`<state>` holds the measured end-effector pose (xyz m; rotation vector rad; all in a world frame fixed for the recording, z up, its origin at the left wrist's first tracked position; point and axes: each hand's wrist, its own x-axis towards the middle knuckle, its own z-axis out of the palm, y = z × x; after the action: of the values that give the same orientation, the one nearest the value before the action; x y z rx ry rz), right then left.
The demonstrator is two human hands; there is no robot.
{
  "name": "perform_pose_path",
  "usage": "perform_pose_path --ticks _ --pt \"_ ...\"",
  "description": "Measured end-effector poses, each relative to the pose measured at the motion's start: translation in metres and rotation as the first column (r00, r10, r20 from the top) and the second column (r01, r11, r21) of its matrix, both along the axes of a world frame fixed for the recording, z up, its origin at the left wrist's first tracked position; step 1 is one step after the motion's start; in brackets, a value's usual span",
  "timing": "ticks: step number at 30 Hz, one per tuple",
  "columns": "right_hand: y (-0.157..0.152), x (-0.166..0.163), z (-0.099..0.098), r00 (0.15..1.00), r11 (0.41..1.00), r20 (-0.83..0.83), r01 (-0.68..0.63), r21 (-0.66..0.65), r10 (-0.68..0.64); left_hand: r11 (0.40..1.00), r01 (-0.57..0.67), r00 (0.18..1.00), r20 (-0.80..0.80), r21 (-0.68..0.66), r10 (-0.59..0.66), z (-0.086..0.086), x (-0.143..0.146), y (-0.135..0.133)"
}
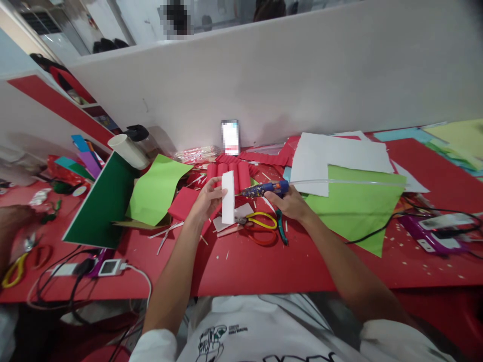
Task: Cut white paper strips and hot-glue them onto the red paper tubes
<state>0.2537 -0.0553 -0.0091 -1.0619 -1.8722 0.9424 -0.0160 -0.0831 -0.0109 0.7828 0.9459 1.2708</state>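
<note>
My left hand (208,199) pinches a white paper strip (228,203), holding it upright above the middle of the table. In my right hand (290,202) is a dark blue glue gun (264,189), its nozzle pointing left at the strip's edge; whether the tip touches the paper I cannot tell. A long clear glue stick (347,182) sticks out of the gun's back to the right. Behind the strip lie several red paper rolls (222,172). Yellow-and-red-handled scissors (262,220) and teal-handled pliers (281,229) rest just below the gun.
A phone (230,137) leans on the white partition (271,80). Green sheets (156,191), white card (339,153) and a dark green board (100,203) lie around. Power strips (433,234) with cables sit at both sides. Another person's hand (17,218) is at far left.
</note>
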Motion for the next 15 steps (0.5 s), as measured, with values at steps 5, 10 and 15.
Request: perform_pose_path --ticks 5,10,15 --pt "0.002 0.001 -0.007 0.994 1.000 -0.106 0.012 -0.016 -0.013 1.000 0.002 1.000 -0.018 -0.003 -0.002 0.000 0.000 0.000" --pt "0.004 0.001 -0.011 0.990 1.000 -0.138 0.025 -0.010 -0.026 1.000 0.028 1.000 -0.013 0.009 -0.028 -0.002 0.001 0.001" --pt "0.002 0.000 -0.004 0.994 0.998 -0.101 0.050 0.034 -0.046 0.999 0.044 0.999 -0.009 0.006 -0.044 -0.001 0.003 0.000"
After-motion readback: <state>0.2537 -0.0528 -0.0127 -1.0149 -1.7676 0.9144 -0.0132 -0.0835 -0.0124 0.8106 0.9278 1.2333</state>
